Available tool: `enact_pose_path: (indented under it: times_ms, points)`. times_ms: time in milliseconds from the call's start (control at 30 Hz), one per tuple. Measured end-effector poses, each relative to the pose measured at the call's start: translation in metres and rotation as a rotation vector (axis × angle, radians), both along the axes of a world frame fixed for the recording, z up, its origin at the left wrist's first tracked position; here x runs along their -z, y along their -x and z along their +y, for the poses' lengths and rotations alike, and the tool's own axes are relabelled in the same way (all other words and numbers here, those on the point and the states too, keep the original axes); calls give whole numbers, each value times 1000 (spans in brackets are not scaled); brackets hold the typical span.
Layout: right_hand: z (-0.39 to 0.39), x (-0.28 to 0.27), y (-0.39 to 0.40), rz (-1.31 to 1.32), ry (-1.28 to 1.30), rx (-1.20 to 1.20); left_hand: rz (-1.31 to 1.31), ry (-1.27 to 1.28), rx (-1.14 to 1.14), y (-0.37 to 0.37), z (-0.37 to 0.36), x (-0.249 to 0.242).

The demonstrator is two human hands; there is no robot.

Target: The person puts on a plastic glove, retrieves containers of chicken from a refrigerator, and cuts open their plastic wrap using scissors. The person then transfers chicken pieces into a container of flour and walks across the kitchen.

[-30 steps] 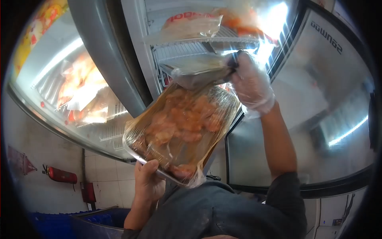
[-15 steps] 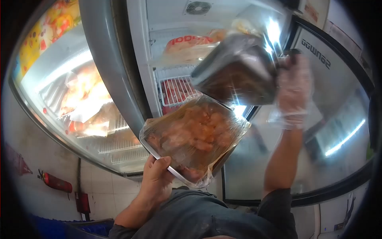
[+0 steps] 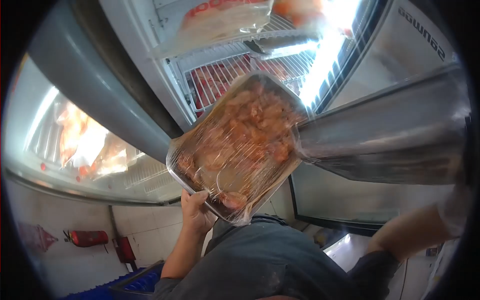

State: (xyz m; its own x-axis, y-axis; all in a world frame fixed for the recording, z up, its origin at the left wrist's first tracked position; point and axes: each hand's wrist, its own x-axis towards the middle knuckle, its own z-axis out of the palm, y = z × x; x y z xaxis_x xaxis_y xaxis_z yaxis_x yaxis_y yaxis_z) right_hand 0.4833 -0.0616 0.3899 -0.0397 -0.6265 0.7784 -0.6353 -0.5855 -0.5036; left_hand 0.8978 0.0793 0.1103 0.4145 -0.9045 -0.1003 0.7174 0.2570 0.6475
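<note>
My left hand (image 3: pixel 196 211) is closed on the near-left rim of a metal tray (image 3: pixel 174 176), thumb on top. Raw, orange-red marinated meat pieces (image 3: pixel 250 120) lie in this tray under clear plastic wrap. At the right, a second metal tray (image 3: pixel 385 130), partly covered in clear film, is tilted on its side. Its left end meets or overlaps the right edge of the meat tray. My right hand (image 3: pixel 454 212), in a clear plastic glove, is at the lower right end of the second tray; its fingers are hidden.
An upright fridge stands open ahead, with wire shelves (image 3: pixel 210 92), red meat and a plastic bag (image 3: pixel 220 22) inside. Its glass door (image 3: pixel 345 200) swings out on the right. A lit display case (image 3: pixel 95 145) is at left; a fire extinguisher (image 3: pixel 89 238) is below it.
The second tray has moved right and down with my right hand, away from the fridge shelves. The meat tray sits slightly higher in view, and my view has shifted downward.
</note>
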Motion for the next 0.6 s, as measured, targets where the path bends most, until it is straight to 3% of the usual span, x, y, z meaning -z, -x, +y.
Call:
enact_pose_path:
  times_ms: [200, 267, 333, 533, 600]
  points:
    - [26, 7, 2, -58, -4, 43, -18, 3, -24, 0, -29, -5]
    - [32, 7, 3, -70, -8, 52, 254, 42, 61, 0, -36, -15]
    - [39, 6, 5, -91, -12, 54, 244, 115, 105, 13, -52, -40]
    - [65, 3, 11, -121, 10, 71, 213, 261, -235, 43, -105, -66]
    - [72, 2, 13, -136, 11, 69, 160, 342, -178, 37, -108, -63]
